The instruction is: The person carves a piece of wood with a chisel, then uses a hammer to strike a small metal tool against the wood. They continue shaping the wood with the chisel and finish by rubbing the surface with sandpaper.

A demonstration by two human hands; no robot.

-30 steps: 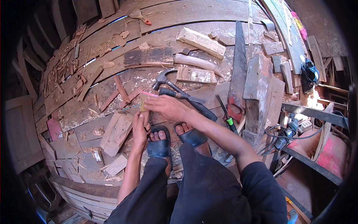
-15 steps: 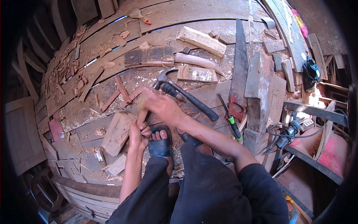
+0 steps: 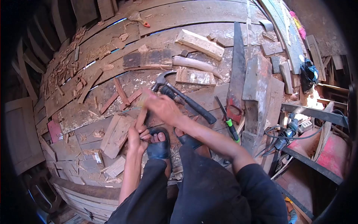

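Note:
My left hand (image 3: 136,137) is wrapped round a narrow piece of wood (image 3: 141,119) that points up and away from my feet. Over the upper end of this wood is my right hand (image 3: 164,109), its fingers closed and smeared by motion. Something yellowish and pinkish shows at the right fingertips, too blurred to name. A thick wood block (image 3: 116,136) lies just left of my left hand. Beyond my right hand a claw hammer (image 3: 194,104) rests on the floorboards, its head partly over a dark-handled tool (image 3: 167,90).
A handsaw (image 3: 237,71) and a green-handled screwdriver-like tool (image 3: 232,128) lie right, beside a heavy timber (image 3: 255,95). Wood offcuts (image 3: 201,44), shavings and a paintbrush (image 3: 140,19) are spread across the floor. A corded power tool (image 3: 287,136) sits at far right.
The view has shifted slightly. Both hands stay at the wood piece, the right hand still blurred over its upper end. The tools on the floor lie as before.

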